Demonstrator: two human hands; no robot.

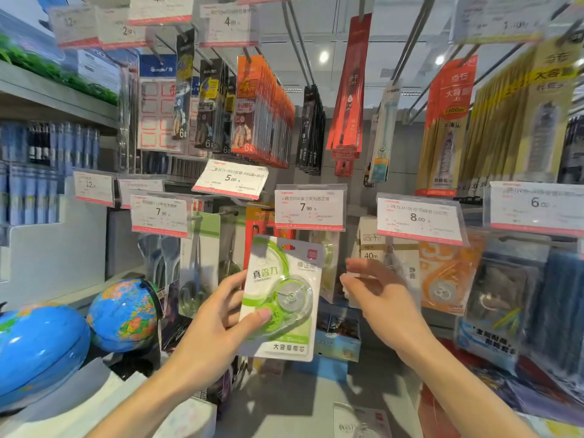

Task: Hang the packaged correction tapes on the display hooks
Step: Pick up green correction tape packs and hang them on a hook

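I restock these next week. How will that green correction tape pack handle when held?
The correction tape pack probably feels light: the left hand holds it upright alone. Its flat card likely stays fairly stiff. The glossy blister may be slippery under the thumb.

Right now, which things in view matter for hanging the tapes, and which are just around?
Job:
green correction tape pack, pinched by left hand
right hand, open
7.90 price tag above the pack

Around:
two globes
orange packs
8.00 price tag
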